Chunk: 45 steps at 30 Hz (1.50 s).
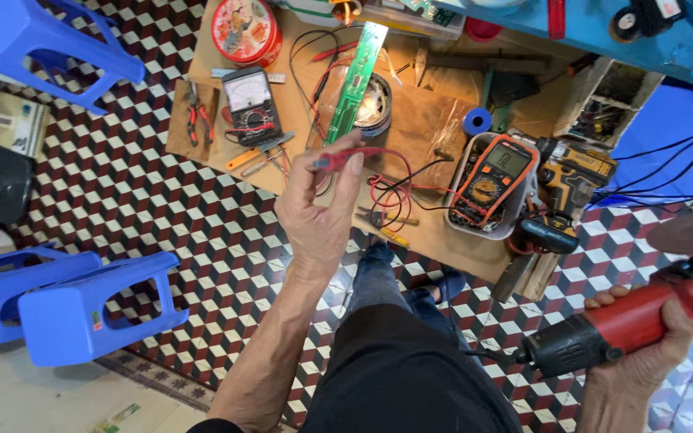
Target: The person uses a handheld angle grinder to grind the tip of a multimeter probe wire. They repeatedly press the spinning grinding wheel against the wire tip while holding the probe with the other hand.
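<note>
The left hand (318,212) is raised over the low wooden board (411,128), thumb and fingers pinched on a red test probe (338,159) whose tip is hard to make out. The right hand (643,353) is wrapped tight round a red angle grinder (627,321), partly cut off at the frame's right edge, well apart from the probe.

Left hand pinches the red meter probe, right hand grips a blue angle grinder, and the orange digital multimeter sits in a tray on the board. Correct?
Not quite: the angle grinder in the right hand has a red body with a black rear, not blue, as the head view shows. The left hand does pinch the red probe, and the orange multimeter sits in its tray.
</note>
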Each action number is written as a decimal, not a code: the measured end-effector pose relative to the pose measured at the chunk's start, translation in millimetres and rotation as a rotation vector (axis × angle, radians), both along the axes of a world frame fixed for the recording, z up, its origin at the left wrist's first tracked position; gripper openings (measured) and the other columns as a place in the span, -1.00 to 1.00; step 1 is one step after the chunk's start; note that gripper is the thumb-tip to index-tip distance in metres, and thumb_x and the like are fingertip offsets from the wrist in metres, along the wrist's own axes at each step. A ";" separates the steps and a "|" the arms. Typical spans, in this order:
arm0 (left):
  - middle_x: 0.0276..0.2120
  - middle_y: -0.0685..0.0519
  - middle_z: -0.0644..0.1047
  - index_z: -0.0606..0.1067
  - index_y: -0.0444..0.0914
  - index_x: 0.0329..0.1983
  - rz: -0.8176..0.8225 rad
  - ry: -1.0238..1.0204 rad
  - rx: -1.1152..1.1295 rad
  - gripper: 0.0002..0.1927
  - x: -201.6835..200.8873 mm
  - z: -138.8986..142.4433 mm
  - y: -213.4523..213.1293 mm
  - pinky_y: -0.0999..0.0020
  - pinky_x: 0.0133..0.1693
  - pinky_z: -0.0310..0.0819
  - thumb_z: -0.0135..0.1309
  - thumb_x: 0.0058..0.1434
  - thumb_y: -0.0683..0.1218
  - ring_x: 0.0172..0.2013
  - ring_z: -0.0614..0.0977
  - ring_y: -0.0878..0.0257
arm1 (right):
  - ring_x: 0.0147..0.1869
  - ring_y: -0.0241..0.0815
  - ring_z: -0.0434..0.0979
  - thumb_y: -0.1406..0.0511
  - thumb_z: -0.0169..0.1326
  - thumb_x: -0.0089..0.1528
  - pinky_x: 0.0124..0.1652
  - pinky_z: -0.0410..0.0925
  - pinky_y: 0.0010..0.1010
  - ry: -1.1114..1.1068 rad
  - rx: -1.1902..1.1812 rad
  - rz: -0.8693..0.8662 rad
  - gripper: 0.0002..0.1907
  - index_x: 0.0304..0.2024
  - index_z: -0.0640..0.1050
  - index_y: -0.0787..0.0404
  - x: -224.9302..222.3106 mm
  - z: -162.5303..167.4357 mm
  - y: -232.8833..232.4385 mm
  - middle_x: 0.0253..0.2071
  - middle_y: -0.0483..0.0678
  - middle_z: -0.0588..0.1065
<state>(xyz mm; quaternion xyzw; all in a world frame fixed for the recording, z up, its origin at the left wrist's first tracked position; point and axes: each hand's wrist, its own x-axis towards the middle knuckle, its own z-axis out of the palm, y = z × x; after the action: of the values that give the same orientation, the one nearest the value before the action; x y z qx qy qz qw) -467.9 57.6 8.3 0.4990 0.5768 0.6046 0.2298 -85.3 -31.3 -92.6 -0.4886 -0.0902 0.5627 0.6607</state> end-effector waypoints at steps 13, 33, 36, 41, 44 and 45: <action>-0.28 0.07 0.57 0.43 -0.30 0.14 -0.348 -0.517 -0.223 -0.74 3.3 -16.2 7.0 0.54 -0.36 0.44 0.03 0.48 -0.09 -0.39 0.53 0.43 | -0.16 -0.06 0.55 0.12 0.21 0.29 -0.07 0.51 -0.20 -0.046 0.058 0.183 -0.50 0.16 0.38 0.21 -37.2 15.9 54.0 -0.16 0.06 0.48; -0.63 0.18 0.38 0.50 -0.33 0.02 -0.428 -0.954 -0.638 -0.57 27.0 -117.7 14.2 0.53 -0.64 0.20 -0.17 0.50 0.11 -0.69 0.29 0.47 | -0.17 -0.11 0.56 0.13 0.22 0.22 -0.09 0.51 -0.21 0.116 -0.165 0.079 -0.44 0.10 0.37 0.32 -53.0 -2.4 62.8 -0.17 0.06 0.49; -0.55 0.19 0.42 0.46 -0.35 0.18 -0.421 -0.945 -0.673 -0.53 22.7 -115.5 16.7 0.57 -0.60 0.18 -0.19 0.50 0.10 -0.62 0.35 0.48 | -0.16 -0.10 0.57 0.13 0.23 0.24 -0.07 0.51 -0.21 0.140 -0.146 0.071 -0.43 0.11 0.36 0.36 -55.2 -4.3 59.6 -0.16 0.07 0.49; -0.52 0.19 0.45 0.47 -0.37 0.20 -0.446 -0.897 -0.648 -0.52 16.8 -113.0 20.9 0.60 -0.56 0.17 -0.17 0.52 0.10 -0.60 0.32 0.50 | -0.16 -0.10 0.58 0.12 0.23 0.23 -0.07 0.52 -0.21 0.141 -0.180 0.056 -0.43 0.09 0.37 0.37 -59.4 -4.7 59.9 -0.18 0.08 0.50; -0.55 0.17 0.42 0.45 -0.41 0.09 -0.465 -0.879 -0.672 -0.54 15.7 -111.6 19.6 0.58 -0.61 0.10 -0.15 0.55 0.10 -0.62 0.30 0.48 | -0.17 -0.09 0.57 0.11 0.23 0.23 -0.08 0.52 -0.22 0.139 -0.173 0.068 -0.44 0.08 0.38 0.35 -60.9 -2.6 58.1 -0.18 0.08 0.50; -0.56 0.16 0.40 0.42 -0.46 0.02 -0.463 -0.876 -0.681 -0.53 16.4 -110.8 20.3 0.57 -0.60 0.11 -0.14 0.59 0.10 -0.62 0.30 0.46 | -0.18 -0.08 0.56 0.12 0.23 0.22 -0.08 0.52 -0.21 0.136 -0.159 0.067 -0.46 0.06 0.38 0.34 -61.3 -2.2 57.8 -0.19 0.08 0.50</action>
<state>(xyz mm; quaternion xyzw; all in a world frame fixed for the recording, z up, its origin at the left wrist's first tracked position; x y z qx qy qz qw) -451.6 77.9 -102.5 0.2145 0.4659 0.4695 0.7187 -146.6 26.4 -94.9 -0.4968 -0.0168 0.6218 0.6052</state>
